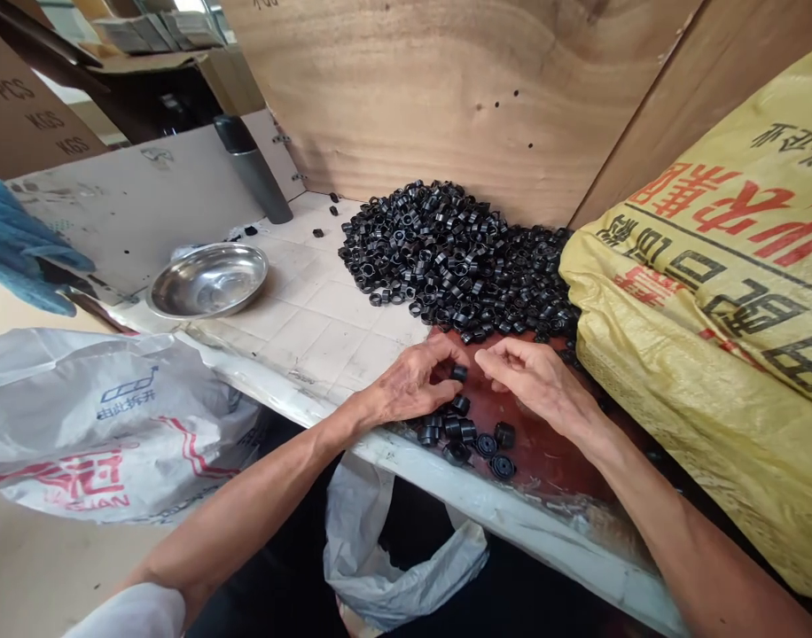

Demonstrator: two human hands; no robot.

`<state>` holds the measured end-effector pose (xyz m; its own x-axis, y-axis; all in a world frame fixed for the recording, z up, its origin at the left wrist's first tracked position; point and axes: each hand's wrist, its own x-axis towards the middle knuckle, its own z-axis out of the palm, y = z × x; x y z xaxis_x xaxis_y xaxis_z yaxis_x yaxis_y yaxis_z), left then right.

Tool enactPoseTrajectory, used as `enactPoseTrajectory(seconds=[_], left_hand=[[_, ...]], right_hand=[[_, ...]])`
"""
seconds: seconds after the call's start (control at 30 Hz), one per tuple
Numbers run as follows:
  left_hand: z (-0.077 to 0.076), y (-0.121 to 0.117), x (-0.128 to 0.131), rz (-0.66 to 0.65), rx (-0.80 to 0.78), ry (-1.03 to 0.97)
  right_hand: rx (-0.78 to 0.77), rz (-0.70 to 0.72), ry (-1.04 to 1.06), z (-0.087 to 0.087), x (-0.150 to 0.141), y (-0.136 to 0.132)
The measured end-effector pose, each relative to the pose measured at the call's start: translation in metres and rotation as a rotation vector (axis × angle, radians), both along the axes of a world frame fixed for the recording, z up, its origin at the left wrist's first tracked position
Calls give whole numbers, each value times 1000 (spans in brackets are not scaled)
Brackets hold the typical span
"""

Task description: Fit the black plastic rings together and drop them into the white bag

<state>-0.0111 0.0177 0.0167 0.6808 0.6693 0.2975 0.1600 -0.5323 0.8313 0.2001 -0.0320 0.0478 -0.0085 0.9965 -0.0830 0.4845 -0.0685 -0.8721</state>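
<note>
My left hand [416, 383] curls over the front of the workbench, its thumb and fingers around a small black plastic cap [458, 373]. Facing it, my right hand [535, 379] is closed, fingertips pinched together; whatever lies between them is too small or hidden to make out. Below the hands, several loose black caps [468, 431] lie on a reddish-brown mat [545, 456], some showing round ribbed faces. Just behind the hands rises a large pile of black plastic rings [439, 252].
A shallow steel bowl [210, 282] and a dark grey bottle [256, 173] stand at the left. A yellow woven sack [698, 337] leans in from the right. White bags [113, 425] hang along the front edge. Wooden boards [446, 97] wall the back.
</note>
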Motion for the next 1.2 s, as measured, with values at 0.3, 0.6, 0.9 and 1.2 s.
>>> enactPoseTrajectory(seconds=[0.3,0.6,0.9,1.2], left_hand=[[-3,-34,-32,-216,160,103],[-19,-49,-53,-321,345,152],[-57,-100,-93,-54,785,3],[-126,-152,-115,93,662,187]], right_hand=[[302,275,-632,-40,-5,-63],[410,335,-528,-54,-54,-89],[751,483,-786,-51,-82,-106],[598,729,-896,-91,-121,-127]])
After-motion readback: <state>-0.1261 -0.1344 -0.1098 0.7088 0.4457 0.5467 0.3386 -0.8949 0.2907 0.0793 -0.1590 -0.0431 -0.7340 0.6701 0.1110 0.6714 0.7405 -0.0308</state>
